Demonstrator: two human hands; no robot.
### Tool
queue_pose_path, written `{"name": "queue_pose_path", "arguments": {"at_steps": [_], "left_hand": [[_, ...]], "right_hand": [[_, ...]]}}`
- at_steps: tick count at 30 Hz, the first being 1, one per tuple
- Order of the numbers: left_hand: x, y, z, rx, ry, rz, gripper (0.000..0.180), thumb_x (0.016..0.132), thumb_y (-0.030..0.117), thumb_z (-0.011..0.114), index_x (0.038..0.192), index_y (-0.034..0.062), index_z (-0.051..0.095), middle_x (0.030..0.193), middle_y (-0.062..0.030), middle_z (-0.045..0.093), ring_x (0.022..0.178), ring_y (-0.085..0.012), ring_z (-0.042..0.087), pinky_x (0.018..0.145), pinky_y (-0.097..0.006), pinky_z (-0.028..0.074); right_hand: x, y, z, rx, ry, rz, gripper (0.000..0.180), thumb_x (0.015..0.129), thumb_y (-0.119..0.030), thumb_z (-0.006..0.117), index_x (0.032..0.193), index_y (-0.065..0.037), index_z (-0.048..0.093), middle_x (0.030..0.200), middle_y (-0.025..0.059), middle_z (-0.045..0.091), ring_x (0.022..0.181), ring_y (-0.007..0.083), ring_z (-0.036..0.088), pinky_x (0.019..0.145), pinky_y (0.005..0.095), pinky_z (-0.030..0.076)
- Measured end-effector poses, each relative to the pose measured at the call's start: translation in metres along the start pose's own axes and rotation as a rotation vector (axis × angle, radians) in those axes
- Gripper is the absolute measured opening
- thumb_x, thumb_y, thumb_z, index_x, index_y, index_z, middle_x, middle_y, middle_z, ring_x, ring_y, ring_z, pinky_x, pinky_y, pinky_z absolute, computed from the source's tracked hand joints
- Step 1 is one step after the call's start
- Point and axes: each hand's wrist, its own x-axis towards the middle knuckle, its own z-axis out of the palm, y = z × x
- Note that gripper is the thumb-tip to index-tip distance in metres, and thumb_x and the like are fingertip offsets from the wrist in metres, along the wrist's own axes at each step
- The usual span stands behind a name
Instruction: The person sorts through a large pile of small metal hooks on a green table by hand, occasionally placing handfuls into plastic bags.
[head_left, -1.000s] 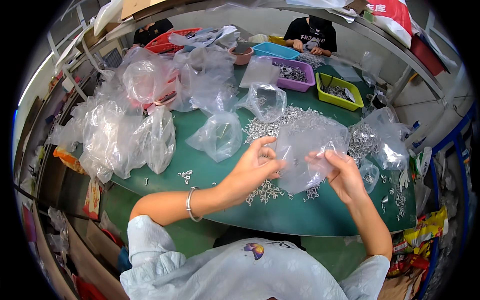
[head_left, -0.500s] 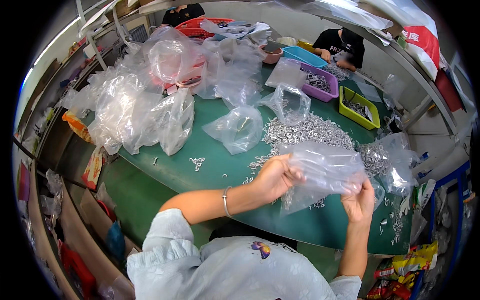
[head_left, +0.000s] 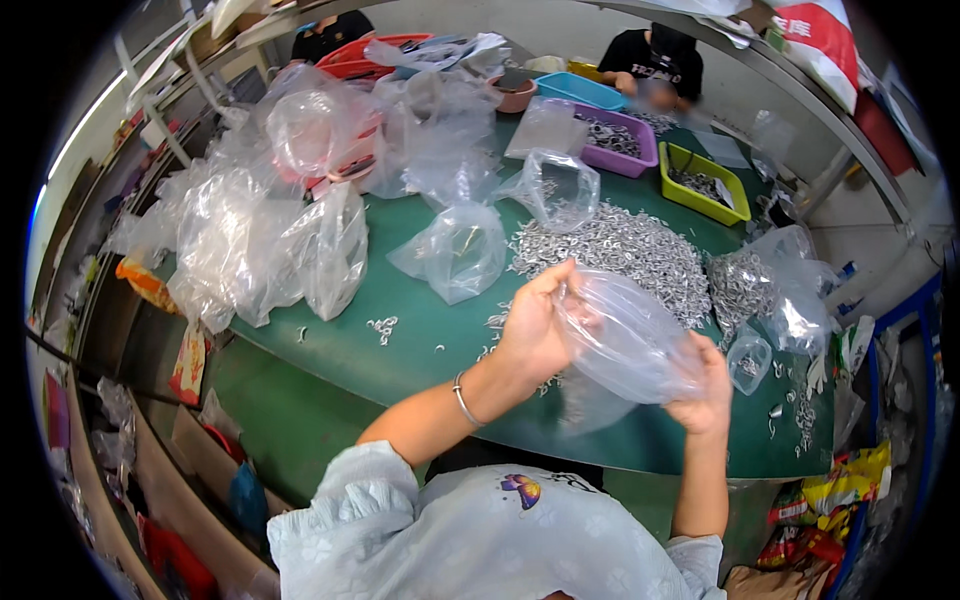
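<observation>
Between my two hands a clear plastic bag (head_left: 632, 335) is stretched, its upper part bunched and rounded, its lower part hanging below. My left hand (head_left: 540, 322) grips the bag's left side, some fingers showing through the film. At the opposite side my right hand (head_left: 706, 388) is closed on the bag's edge. No contents can be made out in it. Just beyond the bag lies a wide heap of small silvery metal hooks (head_left: 640, 250). Another clear bag (head_left: 560, 195) stands with its mouth spread at the heap's far left edge.
The green table (head_left: 400, 350) carries a big pile of clear bags (head_left: 235, 235) on the left. A purple bin (head_left: 648, 150), a yellow-green bin (head_left: 735, 205) and a blue tray (head_left: 575, 90) stand farther back. A bag full of metal pieces (head_left: 740, 290) sits right. Across the table a person (head_left: 655, 65) works.
The bag has gone from a flat stretch to a rounder, slanted shape between my hands. My left hand has risen and turned. Both hands still hold the bag.
</observation>
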Motion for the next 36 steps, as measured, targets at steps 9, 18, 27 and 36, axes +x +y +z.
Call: {"name": "queue_pose_path", "arguments": {"at_steps": [9,18,27,36], "left_hand": [[0.012,0.004,-0.019,0.039,-0.098,-0.052,0.029,0.102,0.028,0.046,0.094,0.0031,0.058,0.086,-0.0091,0.06,0.077,-0.0217,0.059,0.078,-0.038,0.051],[-0.014,0.016,-0.036,1.279,0.009,0.337,0.042,0.098,0.02,0.051,0.135,0.0024,0.042,0.127,-0.0121,0.054,0.113,-0.0234,0.057,0.094,-0.041,0.047],[0.033,-0.038,0.011,2.008,-0.389,0.396,0.011,0.087,0.008,0.063,0.091,-0.0026,0.064,0.068,-0.0122,0.064,0.058,-0.0262,0.062,0.057,-0.031,0.047],[0.059,-0.113,0.051,1.859,-0.662,0.735,0.014,0.082,-0.001,0.059,0.096,-0.0024,0.061,0.083,-0.0181,0.064,0.074,-0.0324,0.065,0.066,-0.037,0.05]], "right_hand": [[-0.015,0.021,0.011,-0.18,0.16,-0.208,0.021,0.098,-0.021,0.053,0.104,-0.002,0.06,0.092,0.0073,0.064,0.09,0.0212,0.062,0.084,0.0372,0.051],[-0.006,0.001,-0.012,-0.295,0.12,-0.316,0.016,0.098,-0.021,0.056,0.092,-0.006,0.058,0.066,-0.0007,0.053,0.045,0.0053,0.038,0.045,0.0218,0.038],[-0.03,0.007,-0.004,-0.779,0.297,-0.555,0.035,0.091,-0.021,0.066,0.116,-0.004,0.049,0.098,0.0093,0.056,0.073,0.0129,0.054,0.058,0.0264,0.046],[-0.093,0.03,-0.019,-1.569,1.06,-0.996,0.053,0.079,-0.003,0.064,0.127,-0.001,0.043,0.095,0.0125,0.062,0.076,0.0163,0.06,0.067,0.0315,0.048]]}}
